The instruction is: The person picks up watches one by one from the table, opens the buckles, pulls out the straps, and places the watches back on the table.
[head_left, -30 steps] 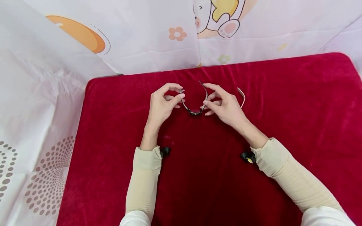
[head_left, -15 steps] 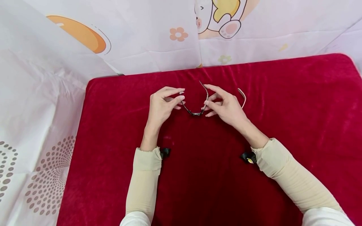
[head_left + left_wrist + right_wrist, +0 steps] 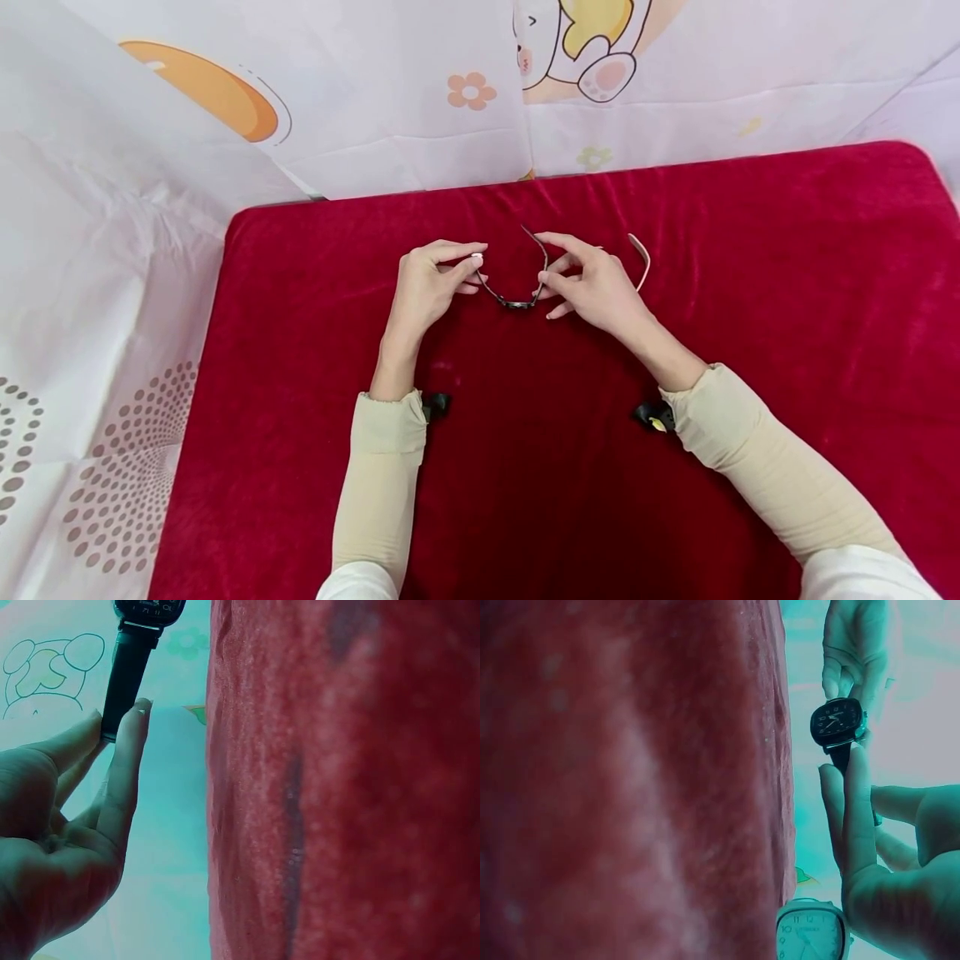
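A black wristwatch (image 3: 517, 305) hangs in a U shape between the two hands, above the red cloth. My left hand (image 3: 427, 287) pinches the buckle end of its strap between thumb and fingers. The other strap (image 3: 543, 258) is held by my right hand (image 3: 600, 287), its free tip sticking up past the index finger. In the right wrist view the dark square dial (image 3: 835, 722) shows between the hands. The left wrist view has the black strap (image 3: 129, 675) running up from the left fingertips to the watch case, which the frame edge cuts.
A curved pale strap (image 3: 642, 260) stands on the cloth just right of the right hand. A second watch with a light dial (image 3: 808, 934) appears low in the right wrist view. Red velvet (image 3: 787, 333) covers the table, and a printed white curtain (image 3: 375, 100) hangs behind it.
Both hands have shifted slightly toward the person at the strap ends, and the strap's free tip sits a little lower. The left fingers have closed nearer together on the buckle end.
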Motion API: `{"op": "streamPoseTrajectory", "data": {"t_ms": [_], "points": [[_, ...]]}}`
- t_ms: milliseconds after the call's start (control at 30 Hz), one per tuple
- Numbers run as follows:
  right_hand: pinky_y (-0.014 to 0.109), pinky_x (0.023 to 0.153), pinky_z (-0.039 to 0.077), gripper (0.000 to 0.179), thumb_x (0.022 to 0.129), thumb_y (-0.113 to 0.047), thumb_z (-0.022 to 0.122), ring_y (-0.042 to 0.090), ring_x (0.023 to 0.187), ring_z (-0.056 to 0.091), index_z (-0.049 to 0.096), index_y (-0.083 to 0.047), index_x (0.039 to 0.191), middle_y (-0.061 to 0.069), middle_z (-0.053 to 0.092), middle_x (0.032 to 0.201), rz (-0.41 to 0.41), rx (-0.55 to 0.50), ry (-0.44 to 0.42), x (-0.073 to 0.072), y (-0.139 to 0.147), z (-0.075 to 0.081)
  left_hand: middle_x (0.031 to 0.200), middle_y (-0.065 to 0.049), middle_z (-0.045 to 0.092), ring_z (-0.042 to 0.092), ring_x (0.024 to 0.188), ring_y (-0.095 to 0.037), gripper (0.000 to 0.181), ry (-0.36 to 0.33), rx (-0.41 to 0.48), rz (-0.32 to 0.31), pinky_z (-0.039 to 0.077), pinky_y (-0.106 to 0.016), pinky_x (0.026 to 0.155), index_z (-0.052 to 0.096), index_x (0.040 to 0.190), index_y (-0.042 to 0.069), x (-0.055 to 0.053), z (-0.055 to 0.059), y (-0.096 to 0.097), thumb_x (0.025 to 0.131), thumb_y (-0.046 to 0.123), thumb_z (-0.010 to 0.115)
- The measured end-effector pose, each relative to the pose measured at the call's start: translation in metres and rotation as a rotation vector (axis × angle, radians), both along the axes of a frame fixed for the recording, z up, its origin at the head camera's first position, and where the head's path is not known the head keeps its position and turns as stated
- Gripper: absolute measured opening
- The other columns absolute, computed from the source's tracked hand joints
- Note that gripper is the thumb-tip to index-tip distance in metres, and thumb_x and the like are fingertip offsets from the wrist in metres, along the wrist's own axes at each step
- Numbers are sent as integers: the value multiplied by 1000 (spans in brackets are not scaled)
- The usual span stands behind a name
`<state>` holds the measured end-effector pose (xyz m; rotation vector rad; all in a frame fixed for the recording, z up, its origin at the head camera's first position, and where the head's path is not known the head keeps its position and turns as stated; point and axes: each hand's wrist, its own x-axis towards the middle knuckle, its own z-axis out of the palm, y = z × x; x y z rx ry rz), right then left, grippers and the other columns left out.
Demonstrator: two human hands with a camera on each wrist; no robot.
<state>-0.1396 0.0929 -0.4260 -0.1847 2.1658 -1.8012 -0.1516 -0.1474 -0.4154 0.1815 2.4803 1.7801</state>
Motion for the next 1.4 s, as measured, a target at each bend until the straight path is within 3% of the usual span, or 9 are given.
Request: {"op": "streamPoseTrajectory", "data": {"t_ms": [267,533,833,1067,1267,1400], "points": [[40,56,60,53,96,-3,62,28,79,73,49,-19,145,17,68,99,4,57,-30,0,-6,-1,100,-9,71,72,71,-19,22,-16,-69,11,61,-31,61,76,113,8,-2,-1,-2,91,11,73],[38,56,60,52,96,-2,61,26,73,74,50,-17,144,15,69,94,8,141,-68,1,-14,3,91,-15,73,72,66,-19,21,-78,-141,19,60,-30,58,77,112,9,-4,-3,-4,92,12,73],[35,56,60,50,97,-6,60,22,60,72,50,-19,144,13,70,93,8,222,-92,-1,-16,4,93,-15,72,72,68,-18,21,-87,-177,22,60,-28,60,76,113,7,-5,-4,-4,92,11,72],[33,56,60,49,98,-7,60,21,57,70,50,-18,144,11,70,90,10,283,-78,-2,-18,3,95,-11,73,72,64,-16,22,-92,-264,10,59,-26,59,76,114,9,-5,-6,-4,93,12,71],[32,55,59,49,98,-7,59,19,56,70,47,-16,145,10,70,89,31,332,-58,-2,-18,0,90,-11,75,73,66,-18,24,-116,-264,4,60,-27,60,74,117,10,-5,-6,-3,94,14,71],[31,55,59,48,98,-8,58,18,56,70,47,-16,145,9,69,92,30,336,-51,-2,-18,-1,98,-7,75,73,67,-17,28,-113,-286,-13,60,-27,62,72,123,12,-5,-6,-3,94,16,70]]}}
